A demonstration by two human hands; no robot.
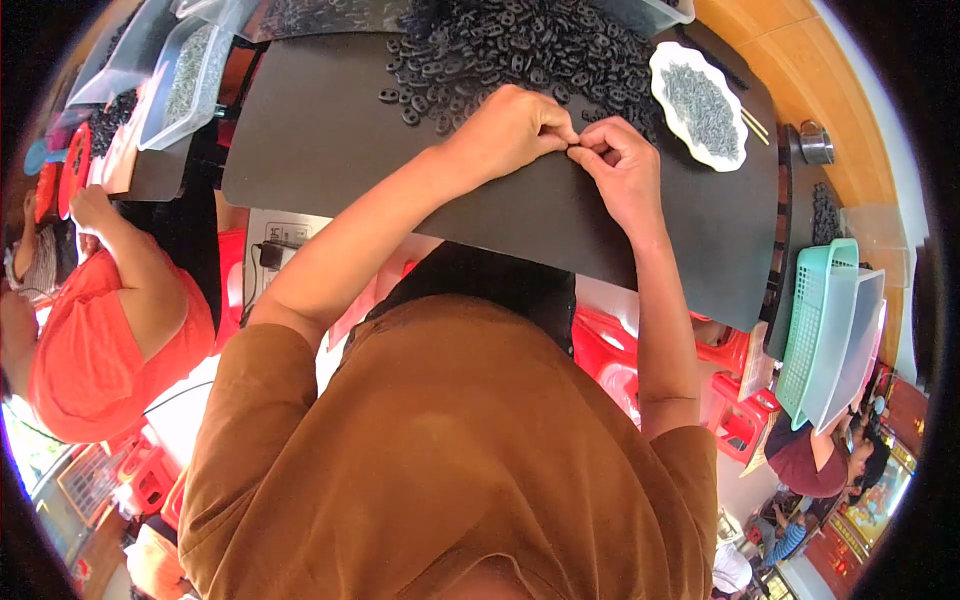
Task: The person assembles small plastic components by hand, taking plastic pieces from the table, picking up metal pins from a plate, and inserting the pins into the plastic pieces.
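My left hand [515, 132] and my right hand [622, 172] meet over the dark tabletop [690, 235], fingertips almost touching. Thumb and forefinger are pinched together on each. Whatever sits between them is too small and hidden to make out. Just beyond my hands spreads a large heap of small black parts [520, 50], rounded and pierced with holes. Right of the heap stands a white scalloped dish [735, 150] full of small, slender grey metal pieces [700, 100].
Two thin sticks [755, 126] lie by the dish. A metal cup [816, 142] and a green basket [815, 330] are at the right. On the left, a clear tub [160, 130] holds grey pieces, and a person in red [110, 340] works at another table. Red stools [740, 415] stand below.
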